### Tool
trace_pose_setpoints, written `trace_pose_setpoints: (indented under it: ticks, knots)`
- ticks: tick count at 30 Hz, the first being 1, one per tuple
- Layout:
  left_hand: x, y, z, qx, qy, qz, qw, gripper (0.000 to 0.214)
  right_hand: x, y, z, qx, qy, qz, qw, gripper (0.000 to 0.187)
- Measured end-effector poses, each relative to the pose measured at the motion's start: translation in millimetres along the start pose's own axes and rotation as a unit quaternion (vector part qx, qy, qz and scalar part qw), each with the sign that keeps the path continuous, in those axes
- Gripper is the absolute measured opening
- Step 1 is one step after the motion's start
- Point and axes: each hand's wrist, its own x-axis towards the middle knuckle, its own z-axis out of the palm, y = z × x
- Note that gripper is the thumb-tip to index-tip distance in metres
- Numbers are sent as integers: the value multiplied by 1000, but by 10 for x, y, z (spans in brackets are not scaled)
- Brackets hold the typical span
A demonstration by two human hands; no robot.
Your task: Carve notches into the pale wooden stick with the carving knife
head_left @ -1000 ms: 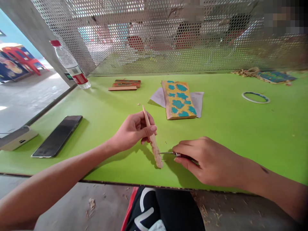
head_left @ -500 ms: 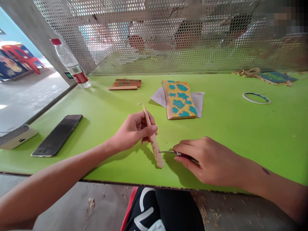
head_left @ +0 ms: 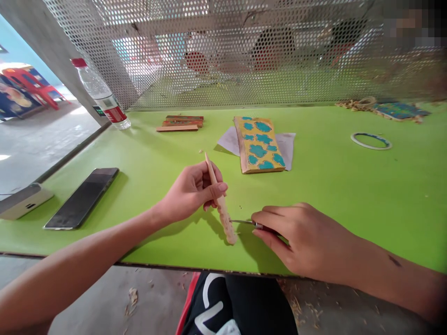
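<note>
Left hand (head_left: 195, 188) pinches a slim, pale wooden stick (head_left: 225, 221) over the green tabletop (head_left: 167, 167); near end's already scalloped, remaining cuts unclear; right hand (head_left: 303, 237) grips a dark-handled metal knife (head_left: 257, 225) against its edge.

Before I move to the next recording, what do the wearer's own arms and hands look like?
The left hand and right hand are bare, with no gloves, rings or watch visible. No sleeves show on the left forearm or right forearm; the right has a small dark mark near the wrist.
</note>
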Motion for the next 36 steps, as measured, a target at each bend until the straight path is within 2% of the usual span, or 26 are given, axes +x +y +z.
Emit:
trace_pose_setpoints:
  ticks: [25, 31, 36]
  knots:
    - [-27, 30, 19, 8, 7, 8, 1000, 35, 1, -8, -23, 32, -10, 15, 999, 19]
    - [-29, 19, 13, 5, 8, 9, 1000, 33, -33, 3, -76, 32, 15, 26, 999, 19]
    - [-28, 6, 8, 5, 6, 8, 1000, 33, -20, 7, -63, 32, -16, 30, 999, 20]
